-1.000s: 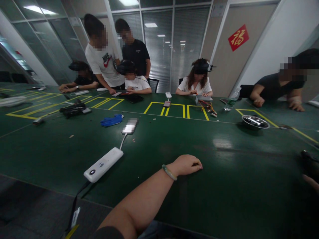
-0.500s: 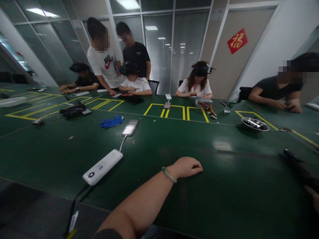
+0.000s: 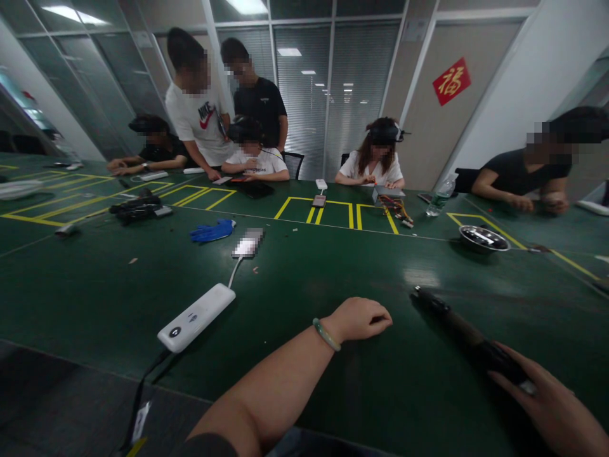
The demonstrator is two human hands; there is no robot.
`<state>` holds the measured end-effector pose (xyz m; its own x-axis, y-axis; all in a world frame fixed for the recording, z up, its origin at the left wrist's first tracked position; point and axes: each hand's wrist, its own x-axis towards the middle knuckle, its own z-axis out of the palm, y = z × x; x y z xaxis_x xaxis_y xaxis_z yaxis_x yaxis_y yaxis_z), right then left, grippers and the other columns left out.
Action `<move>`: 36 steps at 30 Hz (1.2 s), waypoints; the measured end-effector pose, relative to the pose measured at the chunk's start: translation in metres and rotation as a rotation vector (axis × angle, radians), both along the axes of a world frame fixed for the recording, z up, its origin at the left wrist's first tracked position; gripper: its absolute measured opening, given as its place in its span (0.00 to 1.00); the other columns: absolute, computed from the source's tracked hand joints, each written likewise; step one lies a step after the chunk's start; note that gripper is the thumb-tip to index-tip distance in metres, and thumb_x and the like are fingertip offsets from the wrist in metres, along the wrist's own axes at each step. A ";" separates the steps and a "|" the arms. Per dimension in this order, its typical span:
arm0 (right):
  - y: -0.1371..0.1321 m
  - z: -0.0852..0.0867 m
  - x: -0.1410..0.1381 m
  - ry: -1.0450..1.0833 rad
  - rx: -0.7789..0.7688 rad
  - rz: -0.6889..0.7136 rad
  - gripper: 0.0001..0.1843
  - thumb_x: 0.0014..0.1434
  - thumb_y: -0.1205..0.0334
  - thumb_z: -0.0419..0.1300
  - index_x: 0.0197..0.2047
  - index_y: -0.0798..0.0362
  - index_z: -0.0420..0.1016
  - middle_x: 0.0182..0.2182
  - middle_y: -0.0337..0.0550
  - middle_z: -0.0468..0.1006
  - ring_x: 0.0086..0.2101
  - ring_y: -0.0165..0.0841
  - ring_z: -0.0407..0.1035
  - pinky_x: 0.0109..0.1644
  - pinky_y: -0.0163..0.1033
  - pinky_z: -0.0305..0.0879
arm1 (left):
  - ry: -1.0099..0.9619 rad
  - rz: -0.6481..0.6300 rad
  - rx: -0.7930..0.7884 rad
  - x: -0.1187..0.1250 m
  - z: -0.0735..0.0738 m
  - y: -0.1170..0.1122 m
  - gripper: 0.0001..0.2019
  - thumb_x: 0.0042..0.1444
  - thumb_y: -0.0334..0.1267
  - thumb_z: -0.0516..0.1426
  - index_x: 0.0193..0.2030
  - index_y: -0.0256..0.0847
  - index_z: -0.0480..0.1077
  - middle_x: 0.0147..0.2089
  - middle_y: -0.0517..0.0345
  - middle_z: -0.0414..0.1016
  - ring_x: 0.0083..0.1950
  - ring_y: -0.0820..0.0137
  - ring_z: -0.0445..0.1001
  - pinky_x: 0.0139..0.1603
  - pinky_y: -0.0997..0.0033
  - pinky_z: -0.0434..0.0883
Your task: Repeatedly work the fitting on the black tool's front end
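Note:
My left hand rests on the green table, its fingers loosely curled in and nothing visible in them. A green bangle circles that wrist. At the lower right, my right hand is wrapped round the near end of a long black stick-like object, blurred so that its exact kind is unclear. This object slants to the upper left across the table, its narrow far tip a little right of my left hand and apart from it.
A white power bank is cabled to a phone on the left, near a blue glove. Farther off are a metal bowl, a water bottle and a grey box with wires. Several people sit or stand opposite.
My right hand has come in from the right edge, carrying the black stick-like object leftward over the table. My left hand has barely moved.

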<state>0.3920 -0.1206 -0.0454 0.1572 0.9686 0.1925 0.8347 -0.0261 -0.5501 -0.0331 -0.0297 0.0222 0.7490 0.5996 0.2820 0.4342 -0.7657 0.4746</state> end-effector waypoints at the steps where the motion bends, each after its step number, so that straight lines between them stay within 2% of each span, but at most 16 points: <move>1: 0.003 0.009 -0.022 -0.041 -0.045 0.041 0.32 0.50 0.41 0.62 0.59 0.31 0.65 0.52 0.55 0.72 0.45 0.53 0.71 0.45 0.60 0.65 | -0.023 0.003 0.045 0.001 0.002 -0.002 0.12 0.65 0.41 0.50 0.46 0.42 0.73 0.43 0.58 0.76 0.43 0.71 0.74 0.43 0.72 0.66; 4: 0.015 0.033 -0.086 -0.115 -0.140 0.235 0.33 0.54 0.41 0.59 0.62 0.41 0.63 0.56 0.48 0.69 0.52 0.49 0.66 0.55 0.55 0.63 | -0.097 0.026 0.177 0.003 0.005 -0.007 0.12 0.65 0.41 0.50 0.44 0.41 0.73 0.41 0.57 0.76 0.43 0.71 0.73 0.48 0.70 0.66; 8: 0.034 0.054 -0.158 -0.081 -0.184 0.422 0.29 0.57 0.48 0.58 0.62 0.42 0.63 0.58 0.43 0.67 0.54 0.43 0.64 0.59 0.48 0.60 | -0.148 0.089 0.249 0.005 0.010 -0.012 0.12 0.64 0.41 0.50 0.47 0.43 0.72 0.43 0.56 0.76 0.47 0.69 0.71 0.50 0.67 0.65; 12: 0.062 0.058 -0.207 -0.052 -0.140 0.539 0.27 0.56 0.55 0.60 0.59 0.47 0.67 0.55 0.44 0.70 0.53 0.42 0.64 0.59 0.46 0.58 | -0.151 0.227 0.229 0.004 0.010 -0.009 0.13 0.64 0.41 0.51 0.53 0.44 0.68 0.50 0.56 0.73 0.53 0.66 0.69 0.55 0.64 0.64; 17: 0.099 0.050 -0.238 -0.047 -0.109 0.549 0.26 0.54 0.60 0.61 0.57 0.51 0.69 0.54 0.46 0.71 0.52 0.41 0.65 0.58 0.45 0.58 | -0.066 0.450 0.208 -0.002 -0.002 0.003 0.18 0.67 0.45 0.45 0.57 0.42 0.65 0.52 0.53 0.72 0.54 0.65 0.68 0.55 0.62 0.63; 19: 0.107 0.048 -0.243 -0.084 -0.059 0.549 0.26 0.54 0.62 0.60 0.58 0.50 0.68 0.54 0.45 0.71 0.53 0.40 0.64 0.59 0.44 0.56 | -0.014 0.480 0.208 -0.004 -0.007 0.008 0.19 0.67 0.48 0.44 0.57 0.42 0.65 0.51 0.53 0.73 0.53 0.64 0.69 0.55 0.61 0.62; 24: 0.108 0.051 -0.247 -0.185 -0.041 0.509 0.27 0.56 0.62 0.57 0.60 0.50 0.66 0.57 0.44 0.68 0.55 0.39 0.62 0.61 0.44 0.55 | 0.072 0.426 0.220 -0.009 -0.009 0.011 0.26 0.64 0.56 0.46 0.62 0.44 0.61 0.53 0.53 0.72 0.52 0.63 0.69 0.53 0.61 0.61; 28: 0.095 0.057 -0.230 -0.295 -0.105 0.375 0.39 0.56 0.48 0.58 0.67 0.51 0.54 0.62 0.48 0.61 0.59 0.45 0.57 0.61 0.50 0.54 | 0.104 0.412 0.216 -0.011 -0.007 0.011 0.28 0.62 0.59 0.46 0.62 0.45 0.60 0.53 0.53 0.72 0.52 0.62 0.68 0.53 0.60 0.61; 30: 0.085 0.061 -0.210 -0.344 -0.153 0.262 0.44 0.54 0.39 0.57 0.67 0.54 0.54 0.61 0.53 0.61 0.58 0.50 0.59 0.59 0.54 0.56 | 0.113 0.405 0.220 -0.012 -0.008 0.011 0.30 0.61 0.61 0.48 0.62 0.45 0.61 0.53 0.53 0.71 0.52 0.62 0.68 0.53 0.60 0.60; 33: 0.066 0.070 -0.171 -0.335 -0.355 0.180 0.38 0.55 0.34 0.52 0.57 0.55 0.68 0.52 0.56 0.71 0.49 0.50 0.67 0.51 0.51 0.63 | 0.122 0.394 0.225 -0.012 -0.011 0.012 0.33 0.57 0.63 0.51 0.62 0.46 0.60 0.52 0.53 0.71 0.52 0.61 0.68 0.53 0.59 0.60; 36: 0.044 0.077 -0.138 -0.236 -0.622 0.232 0.32 0.55 0.32 0.50 0.43 0.52 0.75 0.41 0.52 0.76 0.40 0.44 0.72 0.43 0.44 0.66 | 0.104 0.404 0.217 -0.011 -0.013 0.014 0.30 0.56 0.61 0.54 0.61 0.46 0.62 0.51 0.54 0.72 0.51 0.61 0.68 0.53 0.59 0.60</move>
